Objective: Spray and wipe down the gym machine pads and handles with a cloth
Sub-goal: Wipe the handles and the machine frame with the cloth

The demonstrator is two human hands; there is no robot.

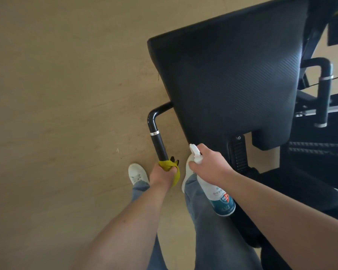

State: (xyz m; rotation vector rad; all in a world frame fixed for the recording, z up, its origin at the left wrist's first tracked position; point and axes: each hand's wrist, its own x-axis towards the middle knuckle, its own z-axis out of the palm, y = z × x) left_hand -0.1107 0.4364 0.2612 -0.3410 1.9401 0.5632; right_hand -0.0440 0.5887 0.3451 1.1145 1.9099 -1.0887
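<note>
The left hand (pixel 161 175), low in the middle of the frame, is closing its grip tight around the soft yellow cloth (pixel 169 165), wrapping it on the hard, smooth handle (pixel 158 145). The right hand (pixel 209 162) is holding the light plastic spray bottle (pixel 223 201) by its neck, just below the big black pad (pixel 232 75). I cannot tell how much spray is inside.

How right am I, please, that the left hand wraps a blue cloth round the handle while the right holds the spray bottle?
The head view shows a yellow cloth, not blue; the left hand wraps it round the handle while the right hand holds the spray bottle.
</note>
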